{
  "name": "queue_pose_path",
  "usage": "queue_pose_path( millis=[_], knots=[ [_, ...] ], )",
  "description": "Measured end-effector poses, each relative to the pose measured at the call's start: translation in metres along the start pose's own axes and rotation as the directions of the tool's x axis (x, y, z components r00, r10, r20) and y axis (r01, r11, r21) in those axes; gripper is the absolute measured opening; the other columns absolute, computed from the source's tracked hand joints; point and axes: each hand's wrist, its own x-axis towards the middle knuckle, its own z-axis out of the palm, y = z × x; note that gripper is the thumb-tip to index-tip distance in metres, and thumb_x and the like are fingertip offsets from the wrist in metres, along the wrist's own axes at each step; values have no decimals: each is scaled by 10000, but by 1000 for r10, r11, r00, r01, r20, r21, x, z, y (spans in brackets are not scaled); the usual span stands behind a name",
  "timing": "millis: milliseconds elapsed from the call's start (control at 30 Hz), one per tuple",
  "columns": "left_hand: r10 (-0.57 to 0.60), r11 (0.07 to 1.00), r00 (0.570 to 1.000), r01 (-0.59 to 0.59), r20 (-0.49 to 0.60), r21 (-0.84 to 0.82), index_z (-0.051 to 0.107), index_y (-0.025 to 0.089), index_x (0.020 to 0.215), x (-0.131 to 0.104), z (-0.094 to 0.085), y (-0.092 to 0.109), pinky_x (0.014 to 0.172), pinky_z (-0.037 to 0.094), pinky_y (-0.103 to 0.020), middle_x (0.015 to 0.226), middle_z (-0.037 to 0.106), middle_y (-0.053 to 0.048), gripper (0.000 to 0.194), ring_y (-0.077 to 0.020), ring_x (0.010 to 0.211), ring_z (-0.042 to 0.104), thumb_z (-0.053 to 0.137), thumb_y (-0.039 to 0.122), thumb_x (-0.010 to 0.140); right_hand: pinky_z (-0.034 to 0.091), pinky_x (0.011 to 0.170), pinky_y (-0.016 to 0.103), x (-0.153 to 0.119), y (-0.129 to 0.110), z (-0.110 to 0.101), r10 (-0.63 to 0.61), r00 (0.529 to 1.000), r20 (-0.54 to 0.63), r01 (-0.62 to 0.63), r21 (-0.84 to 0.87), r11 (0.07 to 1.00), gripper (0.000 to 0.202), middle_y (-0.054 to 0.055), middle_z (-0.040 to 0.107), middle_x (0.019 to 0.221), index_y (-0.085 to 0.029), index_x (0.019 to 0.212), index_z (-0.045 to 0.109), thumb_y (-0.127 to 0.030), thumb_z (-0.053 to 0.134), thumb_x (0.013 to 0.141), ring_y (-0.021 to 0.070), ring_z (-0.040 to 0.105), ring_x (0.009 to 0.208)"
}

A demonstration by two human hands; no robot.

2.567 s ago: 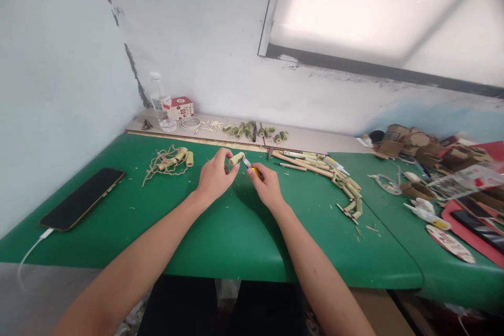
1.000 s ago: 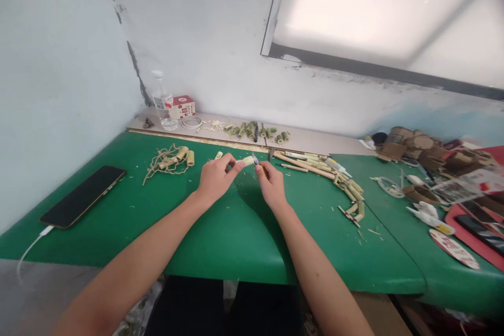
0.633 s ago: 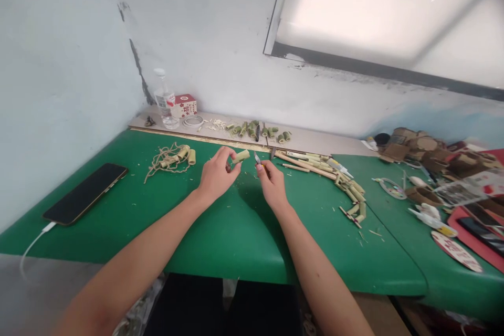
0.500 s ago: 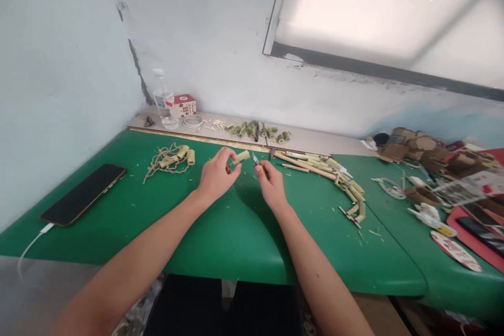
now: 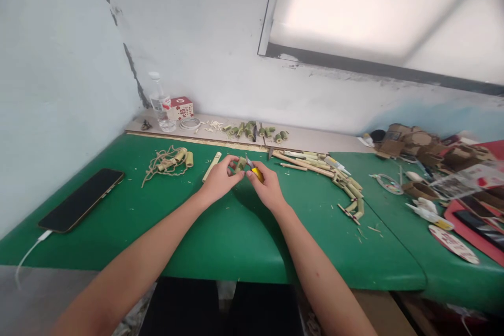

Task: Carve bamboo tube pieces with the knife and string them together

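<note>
Green covers the bench (image 5: 189, 252) I am looking down on, and above it, near its far edge, I have the left hand (image 5: 219, 181) pinched round a short bamboo piece (image 5: 240, 165) and the right hand (image 5: 268, 185) clamped on a yellow-bodied knife (image 5: 257, 174). The blade points up right beside the piece; from this far off I cannot tell whether it bites or merely sits close. I judge the paring of this piece to be partway, as green skin shows on the side facing me. Pale tubes (image 5: 189, 159) lying with a tangle of twine (image 5: 151, 169) look finished to me, as do the joined segments (image 5: 359, 206) off to the right. The green stubs (image 5: 278, 137) along the back board (image 5: 315, 144) keep their skin, so I would count them as left to do, if they get the same treatment. Fine shavings (image 5: 374, 229) lie scattered near the segments. As for the piece itself, it is a stubby cylinder, held tilted and partly covered by fingers, dull green with a yellowish cast; its cut end is too small for me to read.
</note>
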Motion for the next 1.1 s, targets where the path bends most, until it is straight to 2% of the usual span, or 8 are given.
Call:
queue_pose_path(
  millis=[100,333,500,633,767,900,1000,1100],
  knots=[
    [14,999,999,-12,33,-45,682,189,1223,2,0,-2,586,427,-243,939,682,-18,428,-116,644,555,774,415,871,432,711,313,0,-1,0,-14,1000,19,14,8,1000,390,41,740,894,-197,1184,742,-497,584,993,205,607,749],
    [-3,995,996,11,85,-95,676,205,1068,3,4,-8,613,482,-269,852,696,-8,306,-149,672,608,740,465,919,395,659,312,-1,-1,0,-6,999,32,6,16,1000,465,30,703,797,-208,1173,756,-591,533,1031,201,577,688],
    [-80,977,991,99,108,-190,573,218,990,4,6,-8,594,451,-263,741,576,52,164,-123,581,576,639,358,934,341,629,306,-1,1,-1,5,999,34,-5,-1,1000,469,4,622,707,-211,1096,747,-605,498,1047,186,526,633],
    [-125,956,985,151,116,-252,555,224,1025,3,3,0,577,424,-260,669,490,78,133,-124,555,520,585,257,900,316,616,303,-1,0,-1,12,998,62,-12,-3,1000,428,-12,576,675,-219,1031,730,-585,508,1043,175,498,618],
    [-118,938,981,161,155,-307,566,215,1061,2,-1,6,570,406,-255,711,497,64,188,-118,583,500,576,216,873,314,614,302,-1,-2,0,12,995,95,-11,-15,1000,382,-16,563,671,-215,992,717,-542,522,1029,170,482,615],
    [-110,916,975,174,191,-360,579,207,1155,2,-1,5,537,365,-249,795,533,41,230,-109,589,495,539,258,934,311,613,301,-1,-3,0,12,995,100,-9,-31,999,354,-10,576,678,-211,939,705,-514,535,1007,166,480,615],
    [-81,917,984,137,161,-374,581,197,1112,2,2,4,538,368,-247,866,580,18,180,-92,576,480,526,301,975,308,611,299,-1,-2,0,12,997,74,-10,-32,999,364,-11,572,672,-203,942,711,-516,536,1000,165,484,617],
    [-40,934,988,90,149,-347,570,192,1037,2,3,4,555,386,-247,801,570,28,165,-96,572,488,595,341,971,312,614,298,-1,-2,-1,8,999,42,-6,-27,1000,370,-15,565,664,-197,945,714,-516,536,1002,161,481,615]
  ],
)
